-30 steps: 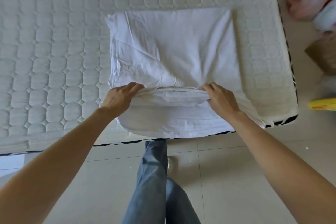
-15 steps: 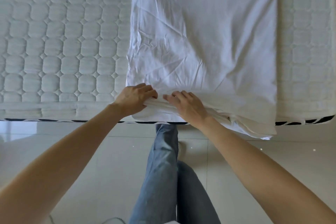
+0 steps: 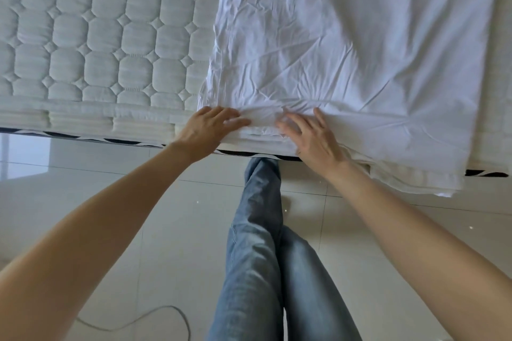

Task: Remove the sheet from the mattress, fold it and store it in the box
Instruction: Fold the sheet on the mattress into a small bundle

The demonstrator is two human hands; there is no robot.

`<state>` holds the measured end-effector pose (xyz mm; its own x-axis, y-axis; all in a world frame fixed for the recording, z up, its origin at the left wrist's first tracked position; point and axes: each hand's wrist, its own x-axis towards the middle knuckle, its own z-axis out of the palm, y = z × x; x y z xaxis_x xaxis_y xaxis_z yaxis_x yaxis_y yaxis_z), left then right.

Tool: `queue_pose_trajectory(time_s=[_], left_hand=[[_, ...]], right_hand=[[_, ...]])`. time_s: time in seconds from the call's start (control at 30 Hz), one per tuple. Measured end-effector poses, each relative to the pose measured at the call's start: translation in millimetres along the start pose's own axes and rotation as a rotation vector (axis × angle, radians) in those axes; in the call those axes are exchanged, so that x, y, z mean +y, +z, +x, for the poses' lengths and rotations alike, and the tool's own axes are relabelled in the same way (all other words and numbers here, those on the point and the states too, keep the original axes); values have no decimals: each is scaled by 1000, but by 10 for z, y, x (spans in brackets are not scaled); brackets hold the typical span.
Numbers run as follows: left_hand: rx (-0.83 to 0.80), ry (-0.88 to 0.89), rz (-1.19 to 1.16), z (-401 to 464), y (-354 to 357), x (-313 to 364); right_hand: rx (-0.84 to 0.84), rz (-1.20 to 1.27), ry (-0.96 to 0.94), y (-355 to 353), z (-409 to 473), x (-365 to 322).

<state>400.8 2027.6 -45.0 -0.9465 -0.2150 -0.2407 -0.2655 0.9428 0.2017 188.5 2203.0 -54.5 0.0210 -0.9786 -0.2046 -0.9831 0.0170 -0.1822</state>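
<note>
The folded white sheet [image 3: 346,44] lies crumpled on the quilted white mattress [image 3: 97,44]. Its near edge hangs a little over the mattress side at the right. My left hand [image 3: 205,130] rests on the sheet's near left corner with its fingers stretched out. My right hand [image 3: 313,138] lies close beside it on the near edge, fingers spread and slightly blurred. The two hands are about a hand's width apart. No box is in view.
The mattress's near side shows a black-and-white patterned strip [image 3: 133,141] along its bottom. Glossy pale floor tiles [image 3: 138,202] lie below it. My legs in blue jeans [image 3: 257,243] stand against the mattress. A thin grey cable [image 3: 155,313] curls on the floor at the lower left.
The view has moved closer and to the left. My hands gripped the sheet's near edge far apart, then came together at its left end. Now their fingers lie stretched on the cloth.
</note>
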Motion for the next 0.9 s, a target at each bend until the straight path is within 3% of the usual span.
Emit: queue_pose_trajectory(time_s=[0.2,0.4,0.47,0.57,0.67,0.77,0.83,0.9], left_hand=[[-44,-81,-164,48,-348,-29],[-69,-106,-283,188,-768,-111],[-70,-117,-172,275,-890,-39],[14,-133,198,436,-988,228],[-18,-120,425,705,-996,619],[59,-90,384,998,-1023,694],[235,-39,335,1167,-1064,536],[299,7,251,1294,-1105,371]], right_hand=[[-8,-153,64,-53,33,-76],[198,-48,172,-385,38,38],[174,36,163,-632,92,119],[-13,128,184,-980,212,221],[-109,67,199,-1202,381,361],[-3,15,187,-1324,449,476],[107,-20,287,-1275,376,500],[150,-68,412,-1173,179,511]])
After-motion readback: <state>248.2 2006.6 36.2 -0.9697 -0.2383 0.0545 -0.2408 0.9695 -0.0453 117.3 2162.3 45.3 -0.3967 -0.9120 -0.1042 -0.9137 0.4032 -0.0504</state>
